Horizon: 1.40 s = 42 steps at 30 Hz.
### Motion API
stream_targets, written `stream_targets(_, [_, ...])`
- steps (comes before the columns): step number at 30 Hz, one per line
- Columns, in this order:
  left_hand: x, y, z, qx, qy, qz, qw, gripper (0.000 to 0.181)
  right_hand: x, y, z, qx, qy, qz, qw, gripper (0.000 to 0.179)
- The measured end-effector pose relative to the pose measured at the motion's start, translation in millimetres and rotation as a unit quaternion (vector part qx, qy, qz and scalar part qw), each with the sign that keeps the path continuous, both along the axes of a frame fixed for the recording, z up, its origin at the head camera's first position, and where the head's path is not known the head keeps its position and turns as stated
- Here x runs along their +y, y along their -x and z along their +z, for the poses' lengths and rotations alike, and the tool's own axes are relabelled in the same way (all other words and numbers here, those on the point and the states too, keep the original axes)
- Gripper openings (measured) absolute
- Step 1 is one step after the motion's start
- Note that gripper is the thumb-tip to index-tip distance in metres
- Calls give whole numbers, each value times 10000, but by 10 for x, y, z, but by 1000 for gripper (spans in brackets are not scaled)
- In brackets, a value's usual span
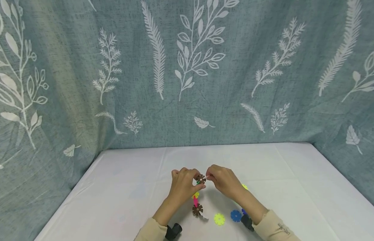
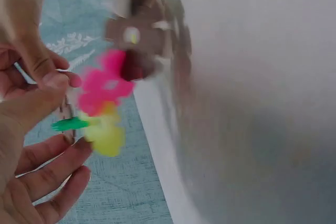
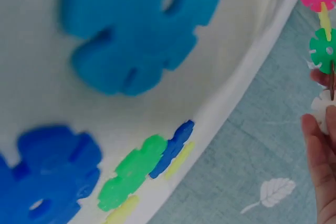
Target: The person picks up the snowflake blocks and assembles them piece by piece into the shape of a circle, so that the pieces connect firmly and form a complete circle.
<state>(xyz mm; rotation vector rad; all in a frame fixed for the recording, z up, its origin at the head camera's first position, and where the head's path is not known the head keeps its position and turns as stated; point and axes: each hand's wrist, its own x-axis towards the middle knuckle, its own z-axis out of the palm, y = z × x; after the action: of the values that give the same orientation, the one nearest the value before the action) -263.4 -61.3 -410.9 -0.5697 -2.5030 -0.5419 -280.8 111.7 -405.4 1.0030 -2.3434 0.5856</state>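
With our left hand (image 1: 183, 183) pinching a brown disc (image 1: 202, 177) and our right hand (image 1: 224, 179) a white disc (image 3: 321, 107), we seem mid-joining; both likely need lining up.

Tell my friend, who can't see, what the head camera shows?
A person's left hand holds a chain of notched discs by a brown disc, and the right hand pinches a white disc at its edge. Yellow and blue discs lie on a white table, with a leafy curtain behind.
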Motion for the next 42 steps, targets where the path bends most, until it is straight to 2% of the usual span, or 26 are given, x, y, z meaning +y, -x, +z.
stream_targets(3, [10,5,24,38,60,32,10000,34,10,8,-14,-176,118,47,9998,13])
stream_targets(6, [23,10,41,186,88,-123,9997,33,14,12,-27,-388,238,191,9988,14])
stream_targets(11, [46,27,49,387,252,-511,9976,13,-7,-3,-50,-387,300,381,9981,18])
stream_targets(14, [43,35,38,436,326,-569,9969,9,-18,-35,-41,-375,278,316,9984,20])
stream_targets(16, [32,42,32,475,339,-542,9968,10,-13,-72,-12,-683,265,160,9972,19])
stream_targets(18, [17,54,27,538,359,-503,9966,10,10,-121,26,-1207,235,-56,9924,16])
stream_targets(21, [-14,78,31,658,336,-437,9963,11,61,-220,83,-2039,32,-500,9777,16])
stream_targets(24, [-42,102,47,748,263,-414,9960,11,116,-330,103,-2868,-438,-668,9547,19])
stream_targets(28, [-56,119,74,809,189,-414,9957,12,141,-452,69,-3738,-1223,-532,9179,32])
stream_targets(30, [-54,126,82,833,179,-417,9955,13,123,-493,39,-3876,-1519,-517,9078,37])
stream_targets(33, [-47,132,79,863,195,-419,9952,15,81,-529,-16,-3760,-1731,-550,9086,37])
stream_targets(37, [-39,135,67,911,235,-409,9947,16,63,-536,-58,-3605,-1715,-614,9148,35])
stream_targets(39, [-37,135,60,925,231,-409,9946,16,77,-515,-65,-3642,-1471,-548,9180,31])
stream_targets(42, [-31,133,47,886,168,-488,9947,17,112,-442,-48,-3807,-731,-229,9215,18])
